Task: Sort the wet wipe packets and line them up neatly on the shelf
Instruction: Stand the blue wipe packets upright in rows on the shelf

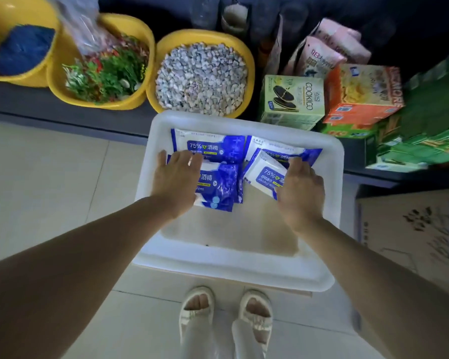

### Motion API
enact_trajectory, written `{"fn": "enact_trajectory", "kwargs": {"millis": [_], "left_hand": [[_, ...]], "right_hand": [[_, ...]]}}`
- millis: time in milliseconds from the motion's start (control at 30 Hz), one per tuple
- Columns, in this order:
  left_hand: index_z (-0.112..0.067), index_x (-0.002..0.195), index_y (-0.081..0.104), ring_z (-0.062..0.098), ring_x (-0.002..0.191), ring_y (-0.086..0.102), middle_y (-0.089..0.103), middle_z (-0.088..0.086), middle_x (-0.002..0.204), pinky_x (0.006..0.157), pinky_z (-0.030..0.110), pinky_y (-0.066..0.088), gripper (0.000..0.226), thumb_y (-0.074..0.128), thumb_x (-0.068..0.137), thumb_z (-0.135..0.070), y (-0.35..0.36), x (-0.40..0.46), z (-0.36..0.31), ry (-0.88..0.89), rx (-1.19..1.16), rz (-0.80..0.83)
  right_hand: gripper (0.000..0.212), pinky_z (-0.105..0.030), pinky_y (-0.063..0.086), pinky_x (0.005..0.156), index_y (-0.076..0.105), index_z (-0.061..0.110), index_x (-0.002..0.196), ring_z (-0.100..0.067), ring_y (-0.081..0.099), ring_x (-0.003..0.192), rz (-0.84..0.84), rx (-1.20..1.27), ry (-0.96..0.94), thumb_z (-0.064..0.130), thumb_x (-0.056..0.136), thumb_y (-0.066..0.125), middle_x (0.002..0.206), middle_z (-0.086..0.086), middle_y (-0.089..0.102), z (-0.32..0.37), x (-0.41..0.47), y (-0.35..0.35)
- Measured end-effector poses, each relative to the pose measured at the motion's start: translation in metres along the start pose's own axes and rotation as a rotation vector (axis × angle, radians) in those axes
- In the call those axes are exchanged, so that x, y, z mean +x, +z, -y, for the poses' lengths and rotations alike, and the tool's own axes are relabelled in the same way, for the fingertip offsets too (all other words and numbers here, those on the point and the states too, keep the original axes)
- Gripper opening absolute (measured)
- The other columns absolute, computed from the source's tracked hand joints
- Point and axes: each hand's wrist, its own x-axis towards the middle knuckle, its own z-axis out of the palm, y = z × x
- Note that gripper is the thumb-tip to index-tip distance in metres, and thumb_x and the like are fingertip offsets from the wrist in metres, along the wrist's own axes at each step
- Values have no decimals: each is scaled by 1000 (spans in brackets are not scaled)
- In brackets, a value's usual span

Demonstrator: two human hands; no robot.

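- The job looks barely begun: every wet wipe packet in view lies in a white plastic tray (329, 177) that stands on the floor in front of a low shelf (62, 110), and none is lined up on the shelf yet.
- The left hand (176, 177) rests flat, fingers straight, on the left pile of packets (218, 182).
- The right hand (300, 187) has its grip curled round the edge of a tilted white packet (265, 174).
- The packets are flat, glossy, blue and white pouches printed "75%", overlapping loosely at odd angles.
- Sorting and lining up all remain.
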Motion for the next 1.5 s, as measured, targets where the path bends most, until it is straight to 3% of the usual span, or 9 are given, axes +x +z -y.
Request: {"fn": "enact_trajectory", "kwargs": {"millis": [200,300,433,667,733,900,1067,1333,1500], "left_hand": [[-13,124,45,26,112,48,46,10,121,93,37,37,64,75,74,-41,1,-3,1,22,34,-61],[-15,125,42,22,113,53,52,6,126,87,30,41,48,62,87,-37,-8,-9,-3,49,35,18],[-18,126,40,28,102,60,59,8,118,68,29,37,38,55,92,-25,-45,-32,-13,-18,-70,47],[-21,130,41,32,103,58,60,9,114,69,32,41,40,47,92,-15,-162,-84,-17,-72,-311,21],[-22,130,42,33,105,57,59,10,117,73,36,46,40,47,92,-13,-209,-100,-17,-51,-374,-6],[-21,100,46,31,93,60,63,6,99,71,37,48,14,48,90,-12,-337,-147,-19,64,-408,-137],[-28,86,46,28,86,57,54,0,84,70,35,44,18,46,88,-10,-454,-190,-33,158,-400,-257],[-22,118,53,25,83,55,63,7,111,68,30,45,32,44,93,-5,-594,-243,-78,283,-343,-484],[-25,110,58,23,92,57,64,2,109,76,33,50,39,45,85,2,-664,-266,-113,288,-316,-603]], "right_hand": [[17,-30,31,69,49,6,102,-32,53,102,69,92,0,15,89,56,110,-13,54,-7,-6,-1],[18,-31,36,65,39,13,93,-35,56,94,124,226,52,16,88,56,104,-11,59,-9,-12,-15],[19,-36,47,74,50,12,101,-33,59,90,105,355,117,16,84,58,99,-8,63,-15,-27,-60],[18,-32,41,65,59,9,101,-33,59,85,6,431,53,17,85,59,92,-11,65,-22,-67,-199],[20,-36,47,68,59,9,103,-34,61,83,-50,451,36,20,86,59,93,-12,67,-22,-81,-249],[18,-38,49,72,58,12,102,-31,61,84,-196,437,3,21,88,58,92,-9,66,-22,-116,-380],[14,-39,45,67,56,12,97,-33,60,80,-361,392,-52,23,88,59,88,-9,67,-31,-149,-503],[16,-39,45,66,53,15,98,-27,55,75,-541,345,-150,24,88,61,82,-4,60,-69,-188,-649],[17,-38,46,70,54,14,104,-25,56,80,-572,257,-194,23,90,58,96,-5,65,-108,-195,-720]]}}
